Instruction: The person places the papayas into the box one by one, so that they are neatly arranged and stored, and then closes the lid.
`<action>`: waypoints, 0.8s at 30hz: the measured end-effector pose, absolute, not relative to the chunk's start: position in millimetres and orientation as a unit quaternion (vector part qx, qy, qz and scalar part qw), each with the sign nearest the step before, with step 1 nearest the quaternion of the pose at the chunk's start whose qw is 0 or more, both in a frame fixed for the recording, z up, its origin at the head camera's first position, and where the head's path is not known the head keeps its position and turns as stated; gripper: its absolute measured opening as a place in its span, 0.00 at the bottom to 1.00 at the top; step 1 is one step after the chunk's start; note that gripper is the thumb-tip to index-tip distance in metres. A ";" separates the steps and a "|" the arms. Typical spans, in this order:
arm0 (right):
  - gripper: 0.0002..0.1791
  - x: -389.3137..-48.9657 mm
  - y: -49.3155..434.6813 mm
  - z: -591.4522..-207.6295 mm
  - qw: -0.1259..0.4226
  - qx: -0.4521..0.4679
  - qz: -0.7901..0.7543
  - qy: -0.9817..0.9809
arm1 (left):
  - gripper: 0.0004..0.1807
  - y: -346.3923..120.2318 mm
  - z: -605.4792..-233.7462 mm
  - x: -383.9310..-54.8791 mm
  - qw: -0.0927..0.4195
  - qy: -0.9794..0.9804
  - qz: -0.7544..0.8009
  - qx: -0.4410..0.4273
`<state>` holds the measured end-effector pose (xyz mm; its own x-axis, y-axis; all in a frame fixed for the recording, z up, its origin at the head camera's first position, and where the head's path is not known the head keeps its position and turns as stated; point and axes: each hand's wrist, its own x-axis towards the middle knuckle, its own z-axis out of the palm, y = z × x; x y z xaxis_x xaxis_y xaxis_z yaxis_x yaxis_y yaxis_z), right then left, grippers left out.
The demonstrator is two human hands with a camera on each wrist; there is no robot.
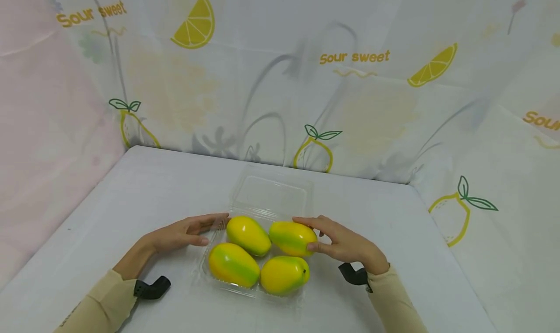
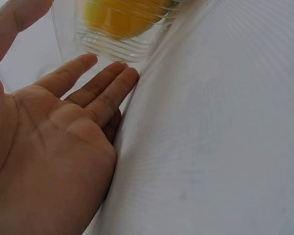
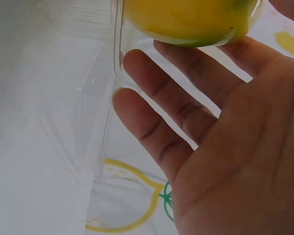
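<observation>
Several yellow-green mangoes sit in a clear plastic clamshell box (image 1: 240,290) in the head view, its lid (image 1: 272,192) lying open toward the back wall. My right hand (image 1: 343,238) holds the back right mango (image 1: 292,238) between thumb and fingers. In the right wrist view the fingertips meet that mango (image 3: 191,22) from its side, while the lower fingers reach the box's rim. My left hand (image 1: 181,233) stays at the box's left side with its fingers extended. Seen from the left wrist, those fingertips (image 2: 130,76) are close to the ribbed box wall (image 2: 112,46); contact is hard to tell.
A white table (image 1: 175,177) bears the box. Behind it hangs a cloth backdrop (image 1: 245,80) printed with lemons, and a pink cloth (image 1: 52,104) hangs at the left. Each sleeve carries a black wrist mount (image 1: 152,289).
</observation>
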<state>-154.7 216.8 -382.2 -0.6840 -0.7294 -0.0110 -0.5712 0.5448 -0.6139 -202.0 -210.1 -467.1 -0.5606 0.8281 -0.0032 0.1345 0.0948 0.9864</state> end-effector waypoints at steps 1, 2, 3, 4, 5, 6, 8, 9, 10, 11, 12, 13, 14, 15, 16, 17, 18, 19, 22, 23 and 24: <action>0.32 -155.1 216.6 -382.9 0.133 -0.373 -0.296 0.869 | 0.35 -209.9 -466.9 -202.0 0.304 0.674 0.570 0.357; 0.32 -155.4 216.1 -383.4 0.132 -0.371 -0.298 0.870 | 0.35 -209.9 -466.8 -202.0 0.304 0.676 0.570 0.356; 0.31 -155.7 215.3 -384.0 0.132 -0.368 -0.301 0.870 | 0.35 -209.9 -466.5 -201.9 0.303 0.677 0.569 0.355; 0.31 -156.0 214.2 -384.8 0.131 -0.366 -0.303 0.870 | 0.35 -209.9 -466.2 -201.8 0.303 0.679 0.568 0.354; 0.30 -156.3 212.8 -385.7 0.130 -0.365 -0.302 0.871 | 0.35 -210.0 -466.1 -201.7 0.302 0.680 0.567 0.352; 0.29 -156.7 211.4 -386.6 0.129 -0.363 -0.301 0.872 | 0.35 -210.1 -466.0 -201.6 0.301 0.683 0.566 0.351; 0.28 -157.3 208.8 -388.4 0.128 -0.359 -0.298 0.875 | 0.35 -210.5 -465.8 -201.6 0.300 0.686 0.564 0.349; 0.28 -157.5 207.7 -389.3 0.127 -0.358 -0.295 0.877 | 0.35 -210.6 -465.9 -201.6 0.299 0.687 0.563 0.349; 0.28 -157.8 206.8 -390.1 0.125 -0.356 -0.292 0.879 | 0.35 -210.7 -465.9 -201.6 0.299 0.687 0.562 0.350; 0.28 -158.1 206.1 -390.7 0.124 -0.354 -0.291 0.880 | 0.35 -210.8 -466.0 -201.6 0.299 0.687 0.563 0.350; 0.28 -158.2 205.6 -391.3 0.124 -0.353 -0.291 0.881 | 0.35 -210.8 -466.0 -201.6 0.299 0.687 0.562 0.351; 0.28 -158.3 205.2 -391.8 0.123 -0.352 -0.291 0.881 | 0.35 -210.7 -465.9 -201.6 0.299 0.686 0.562 0.351; 0.28 -158.5 204.9 -392.4 0.123 -0.350 -0.292 0.882 | 0.35 -210.7 -466.1 -201.7 0.299 0.687 0.562 0.352; 0.28 -158.7 204.7 -393.2 0.122 -0.349 -0.293 0.882 | 0.35 -210.7 -466.2 -201.7 0.299 0.686 0.562 0.352; 0.28 -159.0 204.4 -394.1 0.121 -0.349 -0.294 0.882 | 0.35 -210.6 -466.2 -201.7 0.299 0.686 0.563 0.352; 0.29 -159.1 204.2 -395.0 0.117 -0.351 -0.294 0.881 | 0.35 -210.7 -466.3 -201.8 0.300 0.686 0.563 0.351; 0.29 -159.2 204.1 -395.8 0.115 -0.351 -0.296 0.881 | 0.35 -210.6 -466.4 -201.8 0.301 0.685 0.563 0.351; 0.30 -159.1 204.0 -396.6 0.112 -0.350 -0.299 0.881 | 0.35 -210.6 -466.6 -201.8 0.301 0.685 0.563 0.350; 0.29 -158.4 203.7 -398.3 0.101 -0.350 -0.312 0.878 | 0.35 -210.5 -466.8 -201.8 0.303 0.683 0.565 0.349; 0.28 -158.2 203.5 -398.6 0.097 -0.350 -0.315 0.877 | 0.35 -210.5 -466.9 -201.8 0.304 0.683 0.565 0.349; 0.26 -158.1 203.1 -398.7 0.094 -0.351 -0.319 0.876 | 0.35 -210.4 -467.0 -201.9 0.303 0.683 0.565 0.350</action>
<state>-158.1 203.1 -398.7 -0.7366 -0.6737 0.0587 -0.5540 0.5513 -0.6239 -201.9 -210.4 -467.0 -0.5712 0.8206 -0.0183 0.1352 0.1161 0.9840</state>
